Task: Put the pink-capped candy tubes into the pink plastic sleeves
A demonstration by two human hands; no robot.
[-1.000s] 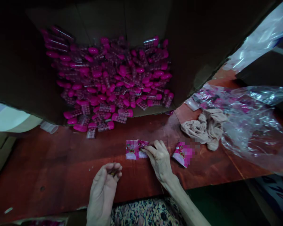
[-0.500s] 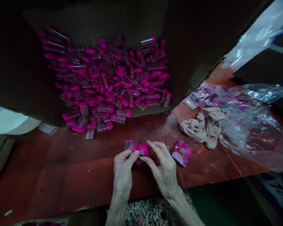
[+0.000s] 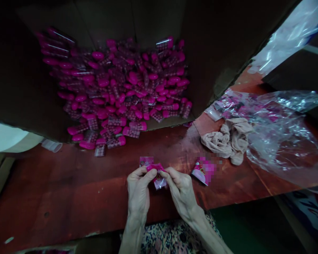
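My left hand (image 3: 138,188) and my right hand (image 3: 182,190) meet over the front of the table. Both pinch a small pink printed label (image 3: 157,168), bent between the fingertips. A paler part of it hangs below the fingers; whether it is one piece or several I cannot tell. Just behind my left fingertips lies another pink printed piece (image 3: 146,160). To the right of my right hand sits a curved pink printed stack of labels (image 3: 201,173), partly blurred out.
A big cardboard box (image 3: 212,67) stands open ahead, with many pink-capped clear tubes (image 3: 116,91) spilling to its edge. Rightward are a crumpled cloth (image 3: 228,139) and a clear plastic bag (image 3: 278,141). A white bowl (image 3: 10,139) and clear cup (image 3: 51,145) are at left on the red-brown table (image 3: 69,190).
The pink label was stretched flat between both hands; now it is bent, with a pale part showing below. My right fingers have closed in and lowered. The view has shifted slightly.
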